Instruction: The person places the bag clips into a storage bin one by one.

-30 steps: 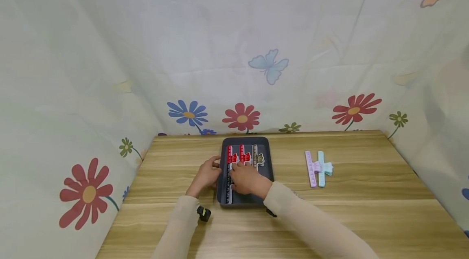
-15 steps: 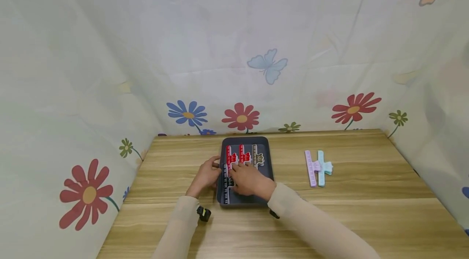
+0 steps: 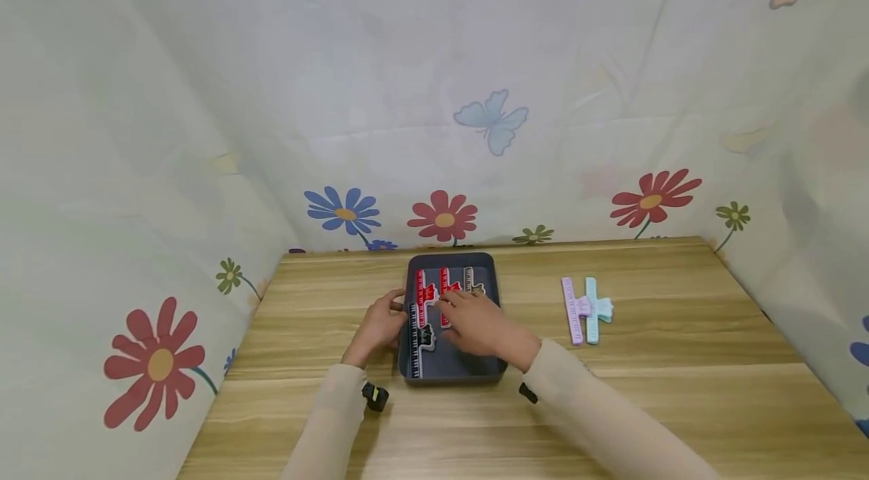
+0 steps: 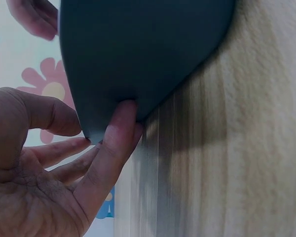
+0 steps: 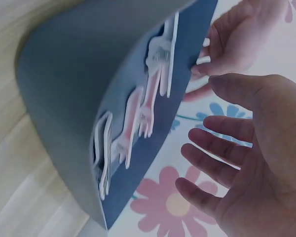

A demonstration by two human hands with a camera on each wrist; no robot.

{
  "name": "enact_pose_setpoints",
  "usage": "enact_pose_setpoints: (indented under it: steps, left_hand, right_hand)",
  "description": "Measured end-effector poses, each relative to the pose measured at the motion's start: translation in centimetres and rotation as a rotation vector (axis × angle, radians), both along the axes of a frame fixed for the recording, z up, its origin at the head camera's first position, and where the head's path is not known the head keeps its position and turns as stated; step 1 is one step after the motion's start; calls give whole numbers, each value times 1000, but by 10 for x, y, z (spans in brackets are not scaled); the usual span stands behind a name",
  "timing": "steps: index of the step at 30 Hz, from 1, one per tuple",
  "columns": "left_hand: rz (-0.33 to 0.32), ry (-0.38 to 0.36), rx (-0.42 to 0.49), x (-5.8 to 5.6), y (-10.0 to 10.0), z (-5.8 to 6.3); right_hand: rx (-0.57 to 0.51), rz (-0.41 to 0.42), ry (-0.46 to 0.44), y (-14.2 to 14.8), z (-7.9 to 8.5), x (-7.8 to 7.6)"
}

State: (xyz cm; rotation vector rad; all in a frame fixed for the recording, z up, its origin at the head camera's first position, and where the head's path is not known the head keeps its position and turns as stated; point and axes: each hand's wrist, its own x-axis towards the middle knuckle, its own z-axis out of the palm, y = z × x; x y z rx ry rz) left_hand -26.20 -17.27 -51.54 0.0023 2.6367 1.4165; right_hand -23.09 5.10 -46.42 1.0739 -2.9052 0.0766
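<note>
A dark grey tray holds several long clips with a keyboard pattern. A black clip lies along its left side, near end. Two red clips, the left one and the middle one, lie farther back, beside a dark gold clip. My left hand holds the tray's left rim; in the left wrist view its fingers press the outer wall. Over the tray hovers my right hand, fingers spread loosely with nothing held. It partly hides the middle red and gold clips.
To the right of the tray, a lilac clip and a mint clip lie side by side on the wooden table. A flowered curtain hangs behind the table's far edge.
The black clip has shifted left against the tray's side wall. My right hand has let go of it and moved right and up. The left hand stays at the rim.
</note>
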Motion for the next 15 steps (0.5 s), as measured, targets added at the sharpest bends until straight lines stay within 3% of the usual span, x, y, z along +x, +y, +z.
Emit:
enact_pose_setpoints:
  steps: [10, 15]
  left_hand:
    - [-1, 2, 21, 0, -1, 2]
    - [-4, 6, 31, 0, 0, -1]
  right_hand:
    - [-78, -73, -1, 26, 13, -1]
    - [-114, -90, 40, 47, 18, 0]
